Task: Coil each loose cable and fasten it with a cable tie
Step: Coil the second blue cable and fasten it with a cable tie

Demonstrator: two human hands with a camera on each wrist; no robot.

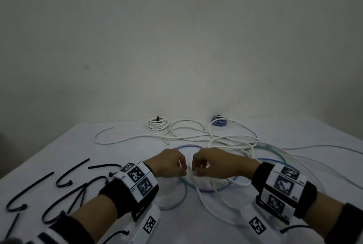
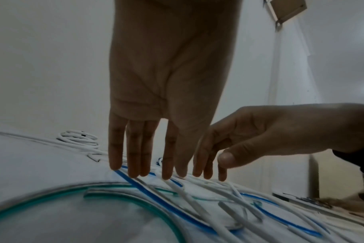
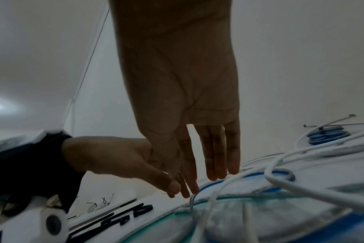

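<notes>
A tangle of loose white, blue [image 1: 188, 145] and green [image 1: 275, 148] cables lies on the white table [image 1: 78, 145]. Both hands hover over it, almost touching. My left hand [image 1: 183, 172] points its fingers down, and thumb and index pinch a white cable [image 2: 189, 199] lifted off the blue cable [image 2: 156, 199]. My right hand [image 1: 194, 169] has its fingertips [image 2: 208, 176] down on the same strands, its thumb held apart from them. Nothing shows between the thumb and fingers of my right hand [image 3: 185, 184]. Several black cable ties [image 1: 29, 186] lie at the left.
Two tied coils sit by the far wall: a white coil [image 1: 157, 124] and a blue coil [image 1: 219, 121]. A long white cable [image 1: 117, 141] stretches left, and more strands run off to the right [image 1: 314, 147].
</notes>
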